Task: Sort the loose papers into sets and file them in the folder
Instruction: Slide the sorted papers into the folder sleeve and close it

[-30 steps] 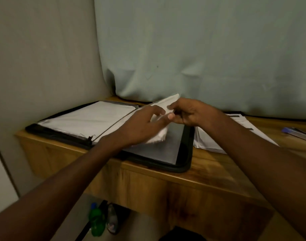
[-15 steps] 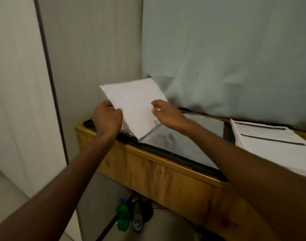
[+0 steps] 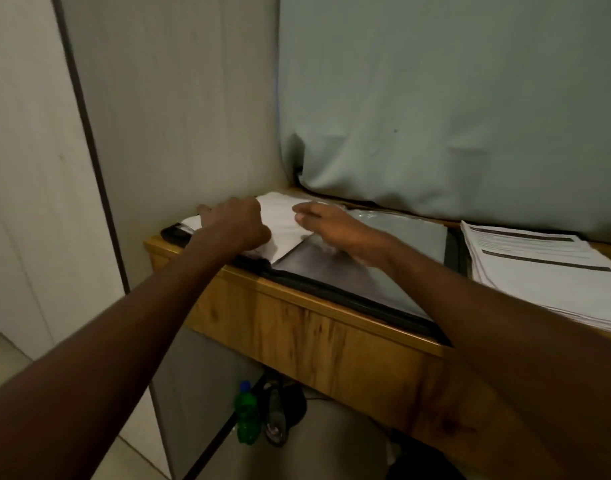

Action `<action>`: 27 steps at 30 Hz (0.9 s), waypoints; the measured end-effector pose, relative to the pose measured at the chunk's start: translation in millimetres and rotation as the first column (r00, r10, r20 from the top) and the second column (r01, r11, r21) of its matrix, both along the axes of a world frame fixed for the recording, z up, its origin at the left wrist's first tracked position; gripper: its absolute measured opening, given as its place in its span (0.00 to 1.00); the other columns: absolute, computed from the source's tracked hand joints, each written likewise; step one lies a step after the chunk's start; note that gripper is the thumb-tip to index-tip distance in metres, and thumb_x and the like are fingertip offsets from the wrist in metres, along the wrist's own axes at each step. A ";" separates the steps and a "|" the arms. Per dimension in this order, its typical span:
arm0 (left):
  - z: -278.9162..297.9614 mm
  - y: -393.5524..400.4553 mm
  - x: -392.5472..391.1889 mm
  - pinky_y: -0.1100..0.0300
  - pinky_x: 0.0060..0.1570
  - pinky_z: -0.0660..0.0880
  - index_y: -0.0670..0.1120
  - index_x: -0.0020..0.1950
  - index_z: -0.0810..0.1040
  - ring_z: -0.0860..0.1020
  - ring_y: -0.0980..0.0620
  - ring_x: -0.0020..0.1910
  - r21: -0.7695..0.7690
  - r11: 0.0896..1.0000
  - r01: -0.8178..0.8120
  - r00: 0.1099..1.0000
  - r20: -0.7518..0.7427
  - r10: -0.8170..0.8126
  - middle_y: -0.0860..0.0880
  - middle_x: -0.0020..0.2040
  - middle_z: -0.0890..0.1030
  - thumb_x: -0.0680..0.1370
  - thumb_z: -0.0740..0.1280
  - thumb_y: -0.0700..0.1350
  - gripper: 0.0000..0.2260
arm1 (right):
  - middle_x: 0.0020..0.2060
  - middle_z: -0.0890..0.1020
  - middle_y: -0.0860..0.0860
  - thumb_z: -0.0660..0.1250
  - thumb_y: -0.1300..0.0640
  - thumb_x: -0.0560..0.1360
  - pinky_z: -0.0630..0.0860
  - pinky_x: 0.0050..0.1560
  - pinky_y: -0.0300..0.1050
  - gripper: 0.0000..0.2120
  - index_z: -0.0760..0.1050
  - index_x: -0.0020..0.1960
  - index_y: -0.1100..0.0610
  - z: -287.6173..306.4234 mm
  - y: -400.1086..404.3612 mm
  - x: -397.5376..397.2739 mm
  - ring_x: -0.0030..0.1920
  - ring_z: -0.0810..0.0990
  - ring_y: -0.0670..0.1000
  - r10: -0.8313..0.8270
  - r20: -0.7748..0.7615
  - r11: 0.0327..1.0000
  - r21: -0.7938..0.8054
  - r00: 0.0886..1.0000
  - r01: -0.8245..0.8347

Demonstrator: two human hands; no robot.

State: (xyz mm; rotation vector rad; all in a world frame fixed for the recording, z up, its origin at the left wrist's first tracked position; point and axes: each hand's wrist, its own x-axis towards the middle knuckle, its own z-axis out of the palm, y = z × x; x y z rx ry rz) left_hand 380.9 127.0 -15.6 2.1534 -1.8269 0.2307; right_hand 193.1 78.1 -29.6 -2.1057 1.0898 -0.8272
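Under the counter (image 3: pixel 297 327), at the bottom centre of the frame, stands a green bottle (image 3: pixel 246 415). Above it, a black folder (image 3: pixel 366 299) lies open along the counter edge. At centre frame, the left hand (image 3: pixel 236 223) rests on white papers (image 3: pixel 280 220) in the folder, fingers curled; the right hand (image 3: pixel 328 225) hovers relaxed, grasping nothing. At right lies a paper stack (image 3: pixel 539 265).

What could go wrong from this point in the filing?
1. The folder lies right along the front edge of the wooden shelf; pressure from the left hand on its left half could tip or slide it off.
2. The white sheet under both hands looks unevenly laid, so it may crease.
3. The right hand returning for more could brush the loose paper stack and scatter it.
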 end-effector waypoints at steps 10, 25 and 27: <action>2.8 -48.0 -171.7 0.55 0.42 0.75 0.46 0.41 0.80 0.82 0.41 0.45 -0.302 0.855 0.423 0.884 -0.070 -0.462 0.45 0.43 0.84 0.77 0.67 0.54 0.13 | 0.51 0.87 0.48 0.69 0.60 0.75 0.75 0.57 0.39 0.10 0.85 0.52 0.50 10.2 -16.8 -184.7 0.54 0.83 0.50 -0.561 -0.033 0.790 -0.319 0.827 0.524; -14.7 -137.4 -378.0 0.52 0.59 0.74 0.46 0.61 0.78 0.77 0.39 0.64 -0.107 0.938 0.330 0.890 -0.295 -0.347 0.42 0.64 0.79 0.75 0.70 0.56 0.20 | 0.60 0.77 0.65 0.66 0.56 0.77 0.72 0.60 0.50 0.15 0.74 0.60 0.62 -6.7 -9.2 -382.3 0.63 0.74 0.66 -0.853 -0.344 0.505 -0.352 0.393 0.788; -16.8 -143.4 -379.1 0.52 0.58 0.77 0.44 0.59 0.79 0.79 0.39 0.62 -0.117 0.949 0.292 0.846 -0.432 -0.314 0.41 0.61 0.80 0.72 0.73 0.52 0.19 | 0.62 0.76 0.66 0.67 0.57 0.75 0.73 0.60 0.50 0.16 0.74 0.61 0.62 -6.5 -14.7 -385.0 0.64 0.74 0.66 -0.859 -0.314 0.496 -0.308 0.405 0.812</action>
